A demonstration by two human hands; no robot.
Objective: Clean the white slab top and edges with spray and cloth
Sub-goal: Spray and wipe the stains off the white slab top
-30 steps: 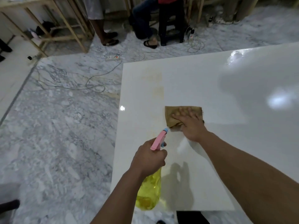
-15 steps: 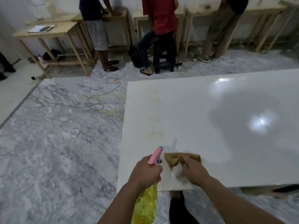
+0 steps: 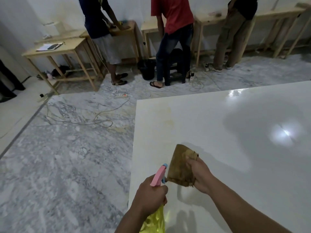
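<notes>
Glossy white slab [image 3: 227, 132] over grey marble floor [image 3: 67, 157]; wooden benches [image 3: 67, 49] at twelve o'clock.
Right hand [image 3: 201, 175] clutches brown cloth [image 3: 180, 165]; left hand [image 3: 151, 194] wraps yellow spray bottle [image 3: 155, 222].

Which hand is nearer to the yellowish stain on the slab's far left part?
Right. The right hand, gripping the brown cloth, is raised over the slab, below the stain. The left hand, holding the spray bottle, sits lower at the slab's left edge.
</notes>
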